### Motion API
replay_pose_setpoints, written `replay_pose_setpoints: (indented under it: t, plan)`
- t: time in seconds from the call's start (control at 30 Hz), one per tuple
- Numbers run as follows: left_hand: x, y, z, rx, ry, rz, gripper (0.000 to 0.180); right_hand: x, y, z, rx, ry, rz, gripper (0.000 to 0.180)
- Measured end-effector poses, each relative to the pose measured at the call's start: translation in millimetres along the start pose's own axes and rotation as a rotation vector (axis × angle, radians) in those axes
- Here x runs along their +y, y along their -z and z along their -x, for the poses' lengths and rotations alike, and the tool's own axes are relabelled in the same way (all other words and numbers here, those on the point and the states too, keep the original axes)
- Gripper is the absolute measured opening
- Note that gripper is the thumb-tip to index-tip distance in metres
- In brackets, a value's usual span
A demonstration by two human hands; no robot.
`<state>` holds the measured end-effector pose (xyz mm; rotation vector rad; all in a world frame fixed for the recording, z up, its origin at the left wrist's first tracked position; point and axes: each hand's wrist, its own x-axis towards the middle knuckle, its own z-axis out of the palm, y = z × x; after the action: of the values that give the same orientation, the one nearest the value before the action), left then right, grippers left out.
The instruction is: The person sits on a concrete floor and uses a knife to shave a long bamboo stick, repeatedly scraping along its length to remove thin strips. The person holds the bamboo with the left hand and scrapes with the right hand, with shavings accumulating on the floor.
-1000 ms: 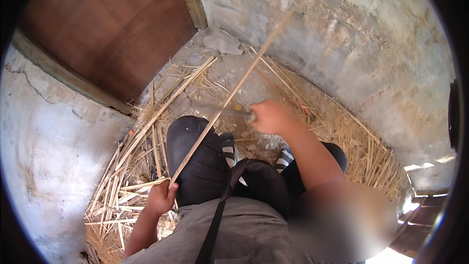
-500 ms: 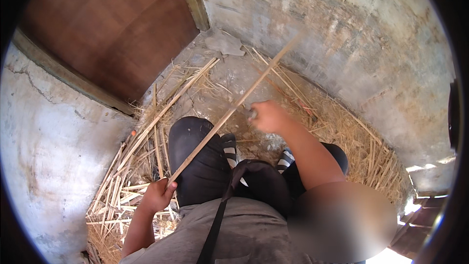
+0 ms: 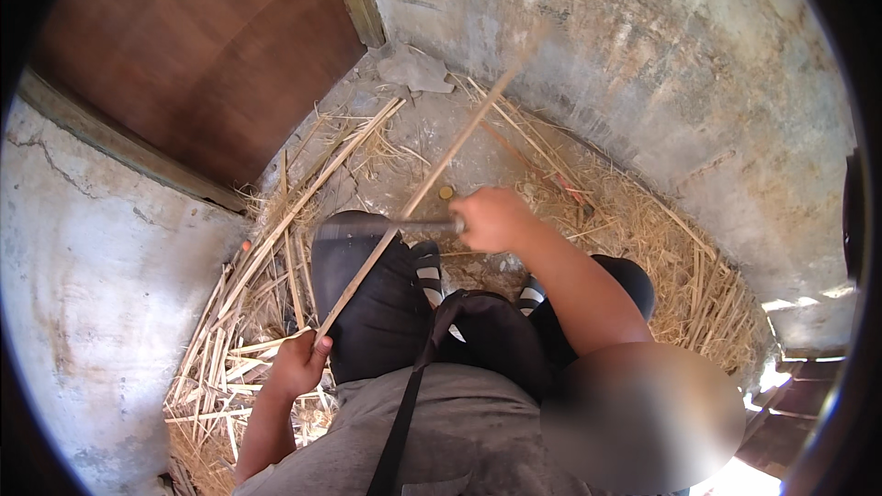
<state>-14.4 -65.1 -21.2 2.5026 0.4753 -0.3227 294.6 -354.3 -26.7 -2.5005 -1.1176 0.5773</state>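
My left hand (image 3: pixel 299 365) is closed around the near end of a long bamboo strip (image 3: pixel 450 154). From there the strip slants up and away to the right, its far end blurred near the wall. My right hand (image 3: pixel 496 219) grips the handle of a knife (image 3: pixel 358 227), whose long dark blade is smeared by motion. The blade points left and crosses the strip above my left knee (image 3: pixel 354 253); whether they touch, I cannot tell. Just beyond my right fist is a small round yellowish thing (image 3: pixel 446 192).
Split bamboo pieces (image 3: pixel 220 363) lie heaped at left, with longer strips (image 3: pixel 331 174) farther out. Shavings (image 3: pixel 680 285) cover the floor along the right wall (image 3: pixel 661 83). A brown door panel (image 3: pixel 202 55) stands at far left. A flat grey slab (image 3: pixel 415 68) lies in the corner.
The knife blade now shows stretched leftward across the strip. My right hand has shifted slightly left and nearer. My left hand keeps its grip on the strip.
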Motion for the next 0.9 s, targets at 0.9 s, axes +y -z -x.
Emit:
replay_pose_setpoints:
  t: [0.9]
  plan:
    - [9,16,-11,-0.135,0.159,0.057,0.036,80,-21,-20,0.225,-0.236,-0.252,0.047]
